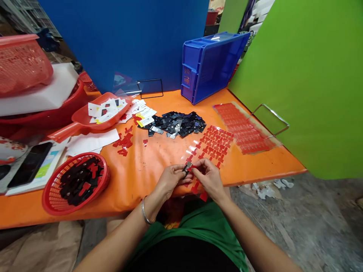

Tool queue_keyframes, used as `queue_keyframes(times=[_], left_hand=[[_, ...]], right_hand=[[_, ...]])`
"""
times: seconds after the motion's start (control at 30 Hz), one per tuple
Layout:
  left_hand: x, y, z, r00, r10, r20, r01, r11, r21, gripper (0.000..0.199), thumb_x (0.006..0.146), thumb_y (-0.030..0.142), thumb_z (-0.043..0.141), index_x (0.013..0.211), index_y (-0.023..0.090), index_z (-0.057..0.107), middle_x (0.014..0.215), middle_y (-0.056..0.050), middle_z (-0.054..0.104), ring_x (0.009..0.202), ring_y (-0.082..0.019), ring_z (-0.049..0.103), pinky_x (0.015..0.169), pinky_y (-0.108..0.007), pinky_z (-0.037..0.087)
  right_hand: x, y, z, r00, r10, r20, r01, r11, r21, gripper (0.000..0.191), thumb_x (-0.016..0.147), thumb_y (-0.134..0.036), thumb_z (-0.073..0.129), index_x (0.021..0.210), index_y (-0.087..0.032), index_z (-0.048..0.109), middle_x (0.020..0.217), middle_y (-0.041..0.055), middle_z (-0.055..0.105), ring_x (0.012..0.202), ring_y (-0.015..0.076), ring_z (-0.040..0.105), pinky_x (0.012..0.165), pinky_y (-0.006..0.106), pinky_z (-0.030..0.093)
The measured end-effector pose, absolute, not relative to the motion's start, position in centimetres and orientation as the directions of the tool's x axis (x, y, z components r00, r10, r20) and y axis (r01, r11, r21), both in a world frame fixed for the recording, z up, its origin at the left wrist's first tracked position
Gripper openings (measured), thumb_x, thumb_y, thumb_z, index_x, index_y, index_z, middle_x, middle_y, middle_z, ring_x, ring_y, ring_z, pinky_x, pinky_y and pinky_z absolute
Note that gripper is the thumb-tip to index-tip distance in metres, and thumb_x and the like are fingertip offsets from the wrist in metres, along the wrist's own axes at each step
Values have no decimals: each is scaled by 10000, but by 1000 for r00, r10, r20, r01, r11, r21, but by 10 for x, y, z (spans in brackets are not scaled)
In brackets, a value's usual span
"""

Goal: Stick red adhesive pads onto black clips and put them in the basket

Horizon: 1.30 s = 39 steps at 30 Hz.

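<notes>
Near the table's front edge, my left hand [171, 179] holds a small dark metal-and-black piece [187, 167] between thumb and fingers. My right hand [208, 177] pinches a small red piece [191, 169] against it. Just behind and partly under my hands lies a clear sheet with red T-shaped stickers [214, 145]. A pile of black and silver pieces [181, 124] sits farther back on the orange table [161, 151]. Left of it are loose red pieces [124, 141] and one single red piece [145, 142].
A red basket [104, 181] with black and red pieces stands at the left, near a phone [30, 164]. Behind it are a red scoop [76, 113] with paper cards and stacked red tubs. A blue crate [191, 75], another red sheet [244, 128] and a green panel [317, 83] stand right.
</notes>
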<state>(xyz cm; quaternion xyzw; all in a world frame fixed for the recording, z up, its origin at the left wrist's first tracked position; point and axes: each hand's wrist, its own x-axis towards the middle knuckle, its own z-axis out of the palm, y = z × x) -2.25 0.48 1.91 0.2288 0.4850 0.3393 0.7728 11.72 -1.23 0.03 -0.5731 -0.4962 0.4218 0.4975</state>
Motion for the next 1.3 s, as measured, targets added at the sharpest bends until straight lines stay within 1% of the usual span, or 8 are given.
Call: queue_keyframes(times=[0.1, 0.33, 0.63, 0.8, 1.03, 1.2, 1.3], left_hand=[[-23, 5, 15, 304, 752, -585, -318, 659, 682, 192, 761, -50, 504, 866, 65, 617, 698, -87, 695, 619, -135, 677, 623, -206, 557], [-25, 5, 12, 329, 762, -558, -318, 646, 694, 183, 735, -33, 563, 874, 70, 623, 702, -77, 693, 624, -134, 674, 610, -198, 550], [-25, 4, 8, 338, 763, -551, -296, 642, 707, 192, 775, -28, 520, 914, 57, 622, 749, -93, 695, 656, -133, 677, 630, -199, 549], [-25, 5, 9, 336, 764, -551, -293, 641, 709, 191, 761, -23, 548, 917, 57, 625, 745, -94, 694, 667, -145, 682, 633, -203, 548], [-24, 5, 11, 340, 766, -545, -291, 637, 714, 197, 760, -26, 542, 918, 53, 629, 750, -93, 694, 669, -138, 678, 657, -208, 546], [-25, 4, 9, 352, 770, -532, -301, 631, 715, 178, 736, 20, 620, 907, 65, 639, 767, -90, 697, 679, -141, 679, 678, -217, 546], [-25, 3, 9, 351, 771, -532, -307, 631, 712, 186, 731, 31, 632, 913, 67, 638, 801, -98, 701, 672, -136, 677, 686, -222, 547]], right_hand=[[115, -16, -5, 164, 986, 32, 182, 2, -983, 87, 731, -245, 605, 753, -197, 536, 701, -4, 575, 604, 128, 531, 553, 255, 431], [110, -17, -6, 172, 985, 28, 185, -4, -983, 91, 732, -241, 609, 759, -196, 534, 678, -18, 558, 573, 116, 520, 523, 242, 423], [107, -16, -2, 172, 985, -2, 167, -31, -985, 89, 719, -240, 607, 737, -207, 527, 655, -34, 556, 538, 108, 533, 500, 234, 448], [107, -16, -5, 170, 985, -16, 155, -43, -987, 92, 727, -252, 603, 753, -210, 526, 663, -29, 565, 543, 116, 552, 498, 239, 454], [106, -16, -4, 177, 984, -7, 192, -42, -980, 98, 726, -272, 602, 743, -213, 525, 670, -22, 562, 542, 120, 537, 490, 246, 443], [104, -17, -2, 190, 982, -8, 215, -50, -975, 100, 729, -283, 597, 737, -217, 523, 662, -18, 564, 538, 123, 535, 484, 247, 453], [104, -17, -2, 194, 981, 1, 234, -45, -971, 100, 732, -287, 596, 736, -217, 524, 659, -15, 568, 538, 123, 535, 484, 245, 455]])
